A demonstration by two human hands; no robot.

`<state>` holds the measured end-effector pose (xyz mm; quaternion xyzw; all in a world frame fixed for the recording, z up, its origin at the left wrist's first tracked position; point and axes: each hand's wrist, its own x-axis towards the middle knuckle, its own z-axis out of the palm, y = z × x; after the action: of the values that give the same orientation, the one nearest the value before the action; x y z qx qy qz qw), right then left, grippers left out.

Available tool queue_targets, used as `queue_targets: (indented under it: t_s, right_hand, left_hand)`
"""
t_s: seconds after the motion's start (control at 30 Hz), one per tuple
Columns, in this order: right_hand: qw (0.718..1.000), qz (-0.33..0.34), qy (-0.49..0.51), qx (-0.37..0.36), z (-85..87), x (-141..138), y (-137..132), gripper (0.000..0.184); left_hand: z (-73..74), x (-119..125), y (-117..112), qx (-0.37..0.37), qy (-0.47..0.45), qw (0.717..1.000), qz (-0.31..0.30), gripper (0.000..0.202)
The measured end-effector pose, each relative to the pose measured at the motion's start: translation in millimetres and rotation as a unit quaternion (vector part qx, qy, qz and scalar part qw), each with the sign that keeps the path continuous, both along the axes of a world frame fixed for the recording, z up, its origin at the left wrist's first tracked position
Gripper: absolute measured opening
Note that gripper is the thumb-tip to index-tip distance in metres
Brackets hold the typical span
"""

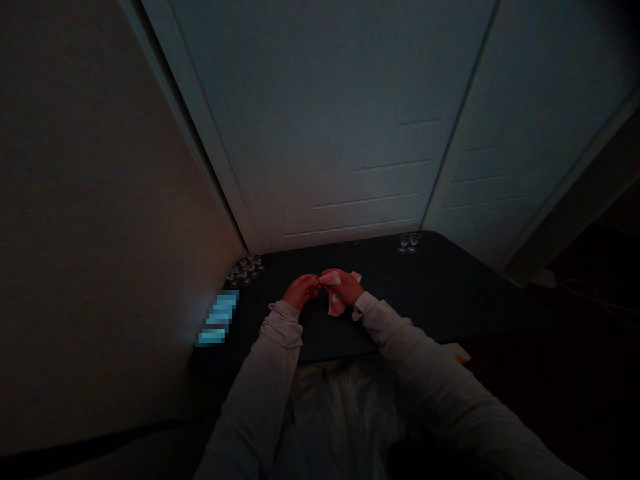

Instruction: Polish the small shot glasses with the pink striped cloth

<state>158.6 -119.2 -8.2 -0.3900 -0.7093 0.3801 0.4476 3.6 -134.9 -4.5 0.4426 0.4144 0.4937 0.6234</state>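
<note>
Over the dark table [400,300], my left hand [301,292] is closed around a small clear glass [317,282], mostly hidden by the fingers. My right hand [349,287] grips a pink cloth [336,305] and presses part of it against the glass. The cloth's lower end hangs below the right fingers. Both hands are close together near the middle of the table. The room is dim, so fine details of the fingers are hard to make out.
Several small stemmed glasses [245,269] stand in a cluster at the table's back left corner. Two more stemmed glasses [410,243] are at the back right. A lit, blurred screen [219,319] is at the left edge. White panels [320,100] rise behind the table.
</note>
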Motion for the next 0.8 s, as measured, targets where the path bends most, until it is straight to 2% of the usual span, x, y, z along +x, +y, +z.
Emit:
queue_targets:
  t_s: [0.17,0.33,0.6,0.8]
  right_hand:
    - [0.999,0.019,-0.015,-0.034,-6.6,0.8,3.1,0.021]
    - [0.997,-0.012,-0.071,-0.003,-10.7,1.7,6.4,0.021]
    - [0.993,-0.033,-0.112,0.024,-6.4,3.6,6.0,0.011]
    - [0.987,-0.039,-0.152,0.031,-2.7,4.1,5.0,0.01]
  left_hand:
    - [-0.3,-1.7,0.0,0.002,-0.006,1.0,-0.003,0.031]
    - [-0.1,-0.6,0.8,0.001,0.002,1.0,-0.011,0.032]
    - [-2.1,0.7,1.5,0.01,0.016,1.0,-0.009,0.03]
    - [-4.2,-0.6,1.8,0.02,0.024,0.999,-0.023,0.029]
